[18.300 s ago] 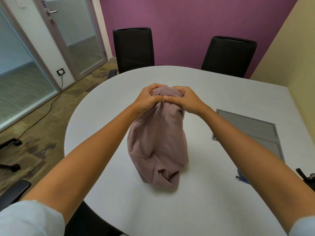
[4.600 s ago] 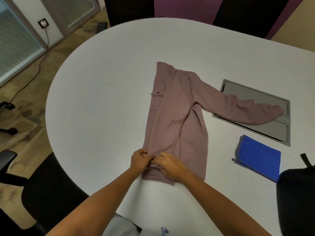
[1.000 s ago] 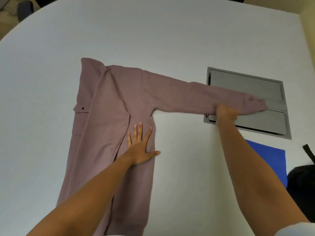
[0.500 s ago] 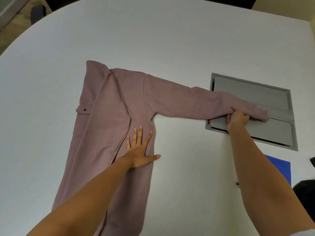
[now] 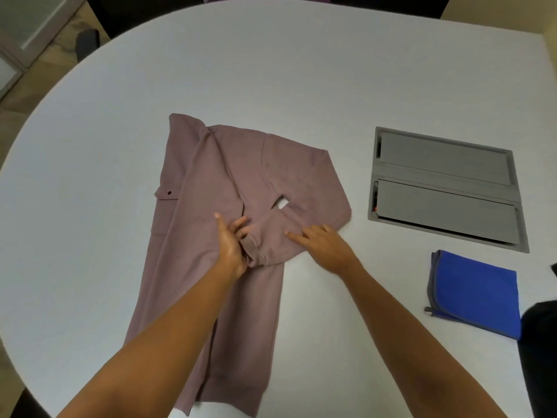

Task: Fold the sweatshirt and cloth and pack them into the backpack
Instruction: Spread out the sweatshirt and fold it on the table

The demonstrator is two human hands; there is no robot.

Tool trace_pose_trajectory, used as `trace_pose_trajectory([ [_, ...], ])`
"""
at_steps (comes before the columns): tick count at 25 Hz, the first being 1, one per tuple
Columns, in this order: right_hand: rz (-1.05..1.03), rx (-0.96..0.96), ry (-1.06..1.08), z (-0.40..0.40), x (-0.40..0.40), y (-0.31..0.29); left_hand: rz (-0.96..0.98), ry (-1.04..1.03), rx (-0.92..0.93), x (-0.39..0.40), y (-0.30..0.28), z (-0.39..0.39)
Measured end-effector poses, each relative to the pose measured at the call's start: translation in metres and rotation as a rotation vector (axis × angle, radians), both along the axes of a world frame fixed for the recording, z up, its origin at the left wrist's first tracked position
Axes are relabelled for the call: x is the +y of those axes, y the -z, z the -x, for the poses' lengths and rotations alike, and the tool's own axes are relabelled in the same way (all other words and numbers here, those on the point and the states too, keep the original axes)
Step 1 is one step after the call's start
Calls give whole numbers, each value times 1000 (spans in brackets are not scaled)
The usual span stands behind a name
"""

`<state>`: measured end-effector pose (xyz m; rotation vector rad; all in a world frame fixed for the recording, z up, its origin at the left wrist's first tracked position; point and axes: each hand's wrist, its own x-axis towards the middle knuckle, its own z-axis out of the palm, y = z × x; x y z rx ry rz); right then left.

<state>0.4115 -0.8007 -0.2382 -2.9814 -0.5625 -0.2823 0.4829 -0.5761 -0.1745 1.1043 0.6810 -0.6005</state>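
Head view: both bare forearms reach forward over the mauve cotton sweatshirt lying flat on the white rounded table. Left hand curls its fingers round the folded-in sleeve cuff; right hand presses flat, fingers straight, on the sleeve. Folded blue cloth lies right; the black backpack is cut off at the frame edge.

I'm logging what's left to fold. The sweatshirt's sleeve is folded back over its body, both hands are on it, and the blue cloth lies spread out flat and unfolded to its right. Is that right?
Not quite. The head view shows the blue cloth already folded into a layered rectangle, not spread out. The rest holds: the sleeve lies back over the sweatshirt, with the left hand and right hand on it.
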Motion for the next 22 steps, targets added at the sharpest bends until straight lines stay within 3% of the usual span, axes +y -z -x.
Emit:
trace_pose_trajectory([
  [2, -19, 50, 58, 9, 8, 4, -30, 23, 82, 13, 6, 7],
  [6, -62, 120, 149, 26, 20, -1, -545, 394, -54, 19, 12, 23],
  [8, -123, 159, 236, 36, 28, -6, -636, 466, -37, 19, 11, 24],
  [11, -270, 297, 473, 54, 47, -19, -556, 422, -16, 26, 9, 23],
  [16, -866, 391, 929, 96, 106, -34, -304, 374, -71, 26, -26, 22],
  [22, -596, 792, 1064, 128, 176, -47, -143, 316, -118, 38, -68, 20],
])
